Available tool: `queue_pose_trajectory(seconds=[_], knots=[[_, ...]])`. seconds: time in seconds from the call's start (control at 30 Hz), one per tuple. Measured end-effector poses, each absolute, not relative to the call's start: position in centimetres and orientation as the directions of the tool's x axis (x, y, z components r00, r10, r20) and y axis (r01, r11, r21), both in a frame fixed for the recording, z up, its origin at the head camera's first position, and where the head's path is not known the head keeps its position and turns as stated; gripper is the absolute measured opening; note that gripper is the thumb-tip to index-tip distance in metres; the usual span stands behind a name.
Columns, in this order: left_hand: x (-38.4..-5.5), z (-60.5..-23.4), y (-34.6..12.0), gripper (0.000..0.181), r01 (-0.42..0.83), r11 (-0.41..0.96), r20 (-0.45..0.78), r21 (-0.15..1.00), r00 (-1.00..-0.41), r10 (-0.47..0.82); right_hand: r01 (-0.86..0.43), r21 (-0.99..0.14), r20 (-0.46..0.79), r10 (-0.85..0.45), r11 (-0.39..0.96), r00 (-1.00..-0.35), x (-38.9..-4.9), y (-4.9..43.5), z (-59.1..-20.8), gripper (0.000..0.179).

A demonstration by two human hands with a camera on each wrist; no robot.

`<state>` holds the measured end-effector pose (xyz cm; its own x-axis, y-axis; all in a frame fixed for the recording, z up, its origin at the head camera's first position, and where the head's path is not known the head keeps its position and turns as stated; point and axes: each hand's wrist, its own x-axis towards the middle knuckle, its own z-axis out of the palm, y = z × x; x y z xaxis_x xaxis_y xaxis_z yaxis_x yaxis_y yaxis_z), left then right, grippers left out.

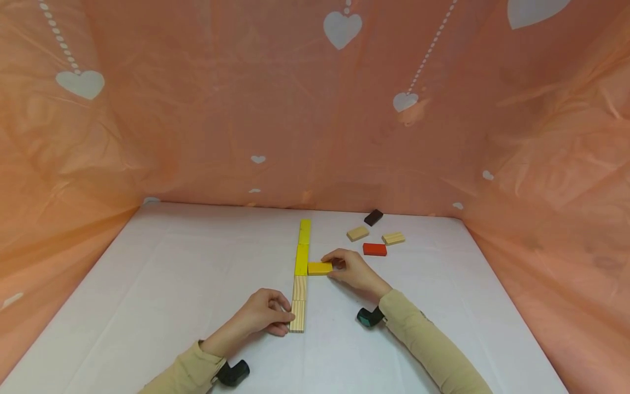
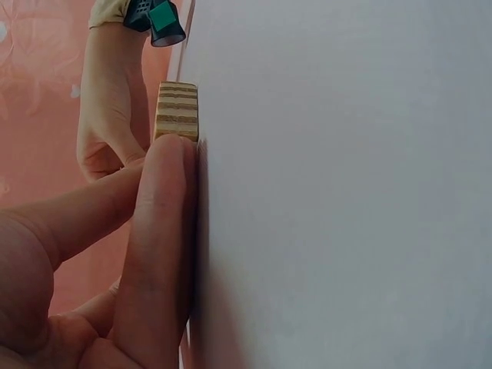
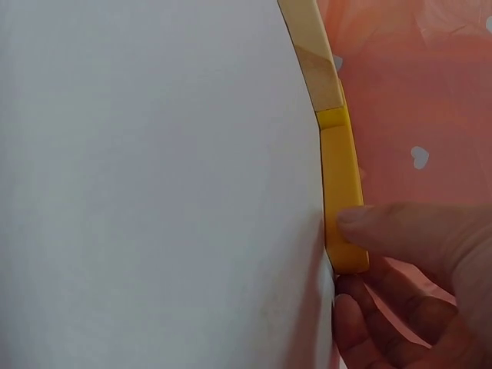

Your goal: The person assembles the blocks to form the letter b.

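A row of flat wooden blocks runs away from me, with two yellow blocks (image 1: 302, 257) at the far end and two plain wooden blocks (image 1: 299, 290) nearer. My left hand (image 1: 266, 313) touches the nearest plain block with its fingertips from the left. The left wrist view shows a finger against that block's striped end (image 2: 177, 108). On the row's right side, my right hand (image 1: 356, 271) pinches an orange-yellow block (image 1: 317, 268) by its outer end. That block lies crosswise, its inner end against the row beside a yellow block; the thumb presses its near side (image 3: 342, 177).
Behind my right hand lie loose blocks: a red block (image 1: 374, 249), two plain blocks (image 1: 357, 233) and a dark block (image 1: 373, 217). All rest on a white-covered table (image 1: 197, 257). An orange curtain (image 1: 221, 109) with white hearts encloses the back and sides.
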<state>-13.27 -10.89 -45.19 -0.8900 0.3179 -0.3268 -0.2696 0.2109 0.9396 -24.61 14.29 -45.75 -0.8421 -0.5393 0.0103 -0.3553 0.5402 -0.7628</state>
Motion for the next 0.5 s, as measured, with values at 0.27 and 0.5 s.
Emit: queue_pose_trajectory(seconds=[0.27, 0.5], knots=[[-13.30, -45.24, -10.81, 0.019, -0.273, 0.224, -0.333, 0.936, -0.891, 0.308, -0.324, -0.779, -0.011, -0.528, 0.538, -0.849, -24.58, 14.27, -45.80, 0.033], [-13.38, -45.26, -10.80, 0.018, -0.269, 0.230, -0.332, 0.935, -0.892, 0.307, -0.348, -0.770, 0.001, -0.544, 0.535, -0.839, -24.80, 14.44, -45.74, 0.035]])
